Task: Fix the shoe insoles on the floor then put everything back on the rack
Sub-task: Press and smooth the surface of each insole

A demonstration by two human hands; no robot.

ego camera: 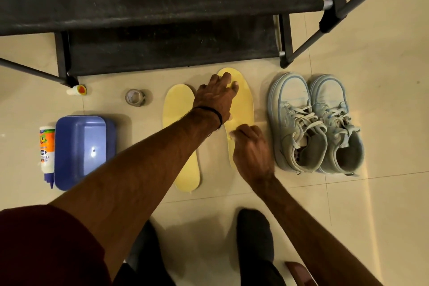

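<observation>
Two yellow insoles lie side by side on the tiled floor, the left insole (180, 137) and the right insole (242, 109). My left hand (217, 96) reaches across and presses its straight fingers on the toe end of the right insole. My right hand (249, 146) lies on that insole's heel half with curled fingers that seem to pinch its edge. A pair of pale blue sneakers (315, 123) stands just right of the insoles. The black shoe rack (162, 30) rises behind them.
At the left lie a glue bottle (47, 153), a blue plastic tub (81, 148), a roll of clear tape (135, 97) and a small white tube with an orange cap (77, 90). Rack legs (286, 39) stand near the sneakers. My dark-clad legs (254, 239) are below.
</observation>
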